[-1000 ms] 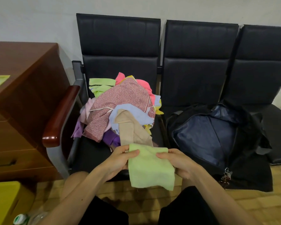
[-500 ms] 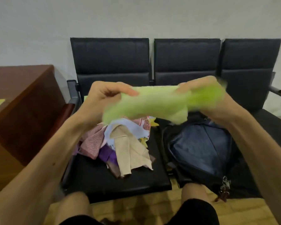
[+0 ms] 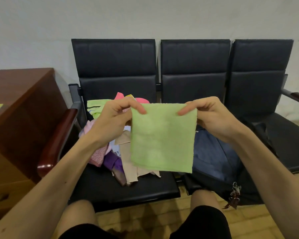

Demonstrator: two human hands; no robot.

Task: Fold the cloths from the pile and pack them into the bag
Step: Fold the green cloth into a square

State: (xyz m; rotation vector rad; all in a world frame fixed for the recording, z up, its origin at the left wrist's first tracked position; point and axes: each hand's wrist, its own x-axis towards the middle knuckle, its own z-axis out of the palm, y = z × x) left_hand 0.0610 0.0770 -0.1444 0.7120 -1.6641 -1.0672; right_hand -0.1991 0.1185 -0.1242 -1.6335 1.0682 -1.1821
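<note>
Raised from the lap within 1 second, a green cloth (image 3: 162, 137) hangs flat, left hand (image 3: 114, 121) and right hand (image 3: 212, 118) pinching its top corners, pile (image 3: 117, 152) at 9 o'clock, bag (image 3: 214, 157) at 3 o'clock, ready for folding.

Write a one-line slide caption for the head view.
Both hands pinch a green cloth by its top corners before the pile.
</note>
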